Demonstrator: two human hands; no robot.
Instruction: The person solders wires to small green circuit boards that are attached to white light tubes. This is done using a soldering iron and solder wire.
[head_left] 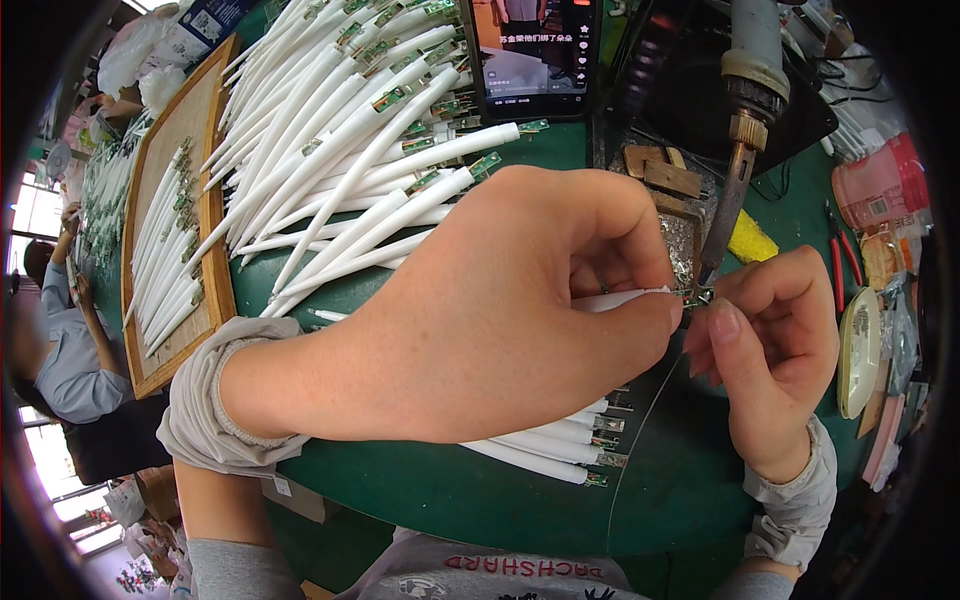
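Presently, the left hand (510,290) has its fingers closed around a white stick (625,299), its end right by the tip of the soldering iron (738,180); the right hand (780,350) has fingers bunched beside that end, gripping what I cannot tell. Green tabletop (690,480) lies open toward its near edge; heaped white sticks (345,150) crowd the far left.

Clock centred on the right hand (775,355). 7 o'clock: passage was afforded over green table (690,490), crossed by a thin strand (631,446). 8: access was blocked by white sticks (540,444); 9: by the left hand (490,290); 11: by the soldering iron (740,155). 1 and 3: room was narrowed by red-handled pliers (838,268) and a pale dish (859,350).
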